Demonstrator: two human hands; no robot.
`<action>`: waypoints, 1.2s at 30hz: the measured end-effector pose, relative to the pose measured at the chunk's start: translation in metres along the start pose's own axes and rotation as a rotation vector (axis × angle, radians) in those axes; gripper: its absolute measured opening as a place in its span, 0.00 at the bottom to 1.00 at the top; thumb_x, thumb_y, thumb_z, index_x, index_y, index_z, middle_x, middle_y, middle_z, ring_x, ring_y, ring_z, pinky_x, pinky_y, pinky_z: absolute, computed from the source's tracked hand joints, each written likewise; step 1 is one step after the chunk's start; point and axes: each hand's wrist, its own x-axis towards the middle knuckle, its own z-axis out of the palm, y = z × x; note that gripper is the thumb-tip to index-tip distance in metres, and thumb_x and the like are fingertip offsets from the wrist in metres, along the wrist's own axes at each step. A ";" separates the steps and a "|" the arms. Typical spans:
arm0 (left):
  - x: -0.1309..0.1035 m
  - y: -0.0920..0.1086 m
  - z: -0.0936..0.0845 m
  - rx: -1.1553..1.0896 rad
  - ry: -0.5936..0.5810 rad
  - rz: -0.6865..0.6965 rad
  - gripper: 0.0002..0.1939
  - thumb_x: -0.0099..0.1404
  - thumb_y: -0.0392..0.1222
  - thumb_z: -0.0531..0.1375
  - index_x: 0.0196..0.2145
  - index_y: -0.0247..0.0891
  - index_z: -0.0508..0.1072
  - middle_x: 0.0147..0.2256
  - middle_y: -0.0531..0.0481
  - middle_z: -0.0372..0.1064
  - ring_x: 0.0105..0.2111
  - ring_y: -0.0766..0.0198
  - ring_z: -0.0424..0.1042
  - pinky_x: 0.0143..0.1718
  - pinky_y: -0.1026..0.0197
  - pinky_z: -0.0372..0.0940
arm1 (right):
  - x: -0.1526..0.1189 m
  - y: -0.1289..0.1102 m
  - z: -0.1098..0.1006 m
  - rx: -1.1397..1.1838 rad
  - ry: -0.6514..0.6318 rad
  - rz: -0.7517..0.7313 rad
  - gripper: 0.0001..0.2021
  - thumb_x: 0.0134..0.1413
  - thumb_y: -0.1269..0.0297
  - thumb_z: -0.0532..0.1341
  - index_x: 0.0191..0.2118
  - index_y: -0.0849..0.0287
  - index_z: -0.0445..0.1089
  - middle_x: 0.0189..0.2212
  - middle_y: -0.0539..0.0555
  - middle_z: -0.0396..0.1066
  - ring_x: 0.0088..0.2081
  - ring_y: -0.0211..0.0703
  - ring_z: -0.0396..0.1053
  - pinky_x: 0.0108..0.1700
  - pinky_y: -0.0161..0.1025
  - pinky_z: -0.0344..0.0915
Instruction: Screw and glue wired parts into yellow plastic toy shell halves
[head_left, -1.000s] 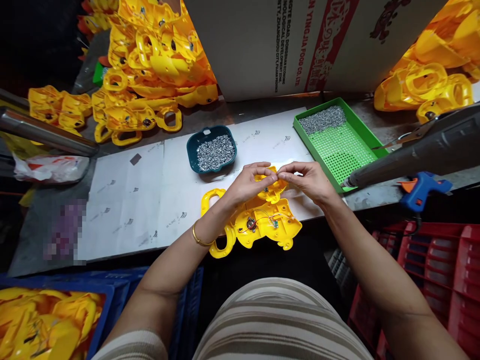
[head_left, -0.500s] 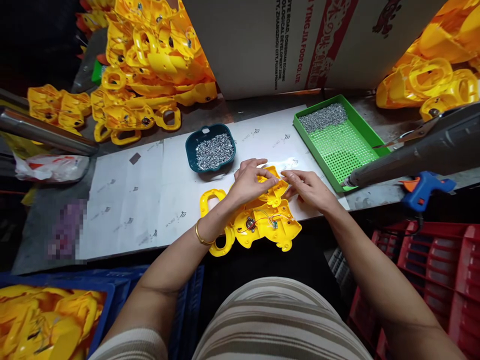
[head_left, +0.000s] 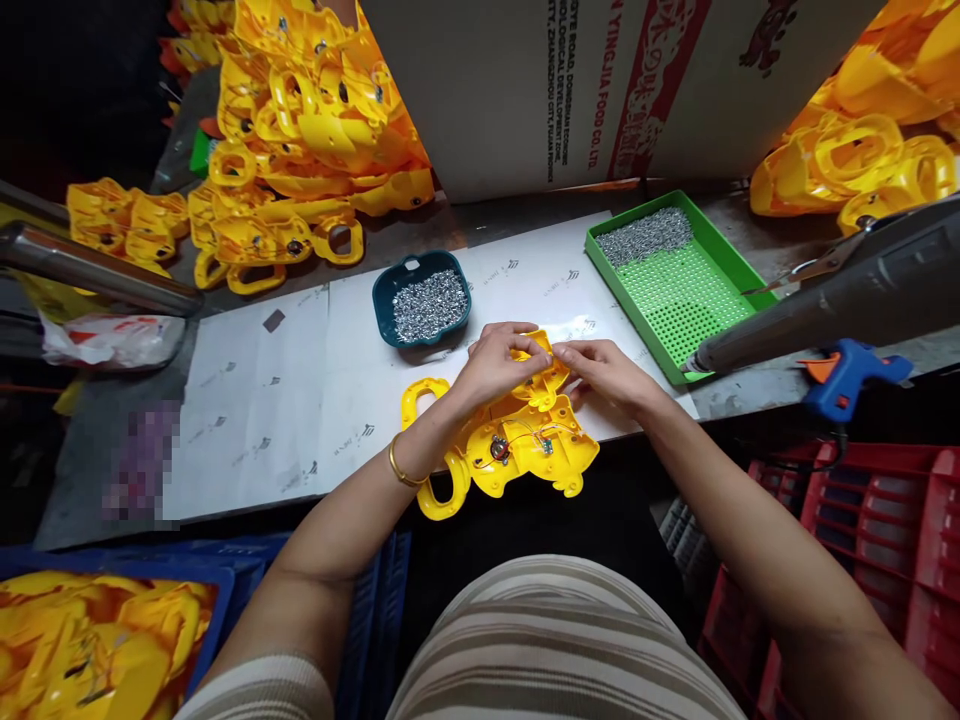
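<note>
Two yellow plastic toy shell halves lie with their insides up in front of me. The nearer shell half (head_left: 566,455) carries a round speaker-like part (head_left: 499,449), thin wires and a small green circuit board (head_left: 547,446). My left hand (head_left: 501,362) reaches over the farther shell half (head_left: 541,392), its thumb and finger pinched together above it; what they hold is too small to make out. At that shell's right edge, my right hand (head_left: 604,372) is closed on it, thumb and fingertips close to the left fingertips. My left hand and forearm hide part of both shells.
A dark green tray (head_left: 384,308) of small screws stands behind my hands. A green perforated basket (head_left: 724,250) with more screws is to the right, near a grey tool (head_left: 817,300) and a blue glue gun (head_left: 847,380). Yellow shells (head_left: 322,130) are heaped behind; a carton (head_left: 495,90) stands upright.
My right hand has shifted slightly left, bringing its thumb and fingers closer to my left fingertips. The shells are almost where they were; the view has shifted slightly.
</note>
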 end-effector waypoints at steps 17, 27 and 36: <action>-0.004 0.030 -0.046 -0.097 0.041 0.252 0.03 0.59 0.41 0.66 0.29 0.41 0.79 0.42 0.49 0.75 0.42 0.60 0.74 0.48 0.55 0.67 | -0.008 -0.050 0.010 -0.065 -0.007 -0.296 0.27 0.46 0.46 0.67 0.47 0.62 0.71 0.47 0.59 0.71 0.36 0.40 0.71 0.26 0.29 0.67; -0.057 0.043 -0.060 -0.032 0.052 0.358 0.25 0.55 0.54 0.70 0.45 0.41 0.68 0.41 0.49 0.73 0.38 0.62 0.75 0.40 0.61 0.70 | -0.060 -0.061 0.026 -0.166 -0.191 -0.301 0.23 0.54 0.50 0.63 0.50 0.62 0.71 0.39 0.56 0.72 0.29 0.35 0.66 0.27 0.30 0.64; -0.072 0.019 -0.036 0.066 0.017 0.623 0.17 0.61 0.53 0.65 0.42 0.38 0.76 0.34 0.49 0.76 0.33 0.66 0.74 0.34 0.66 0.66 | -0.079 -0.026 0.038 -0.057 -0.227 -0.089 0.31 0.52 0.46 0.64 0.56 0.62 0.66 0.35 0.55 0.71 0.28 0.37 0.67 0.25 0.32 0.68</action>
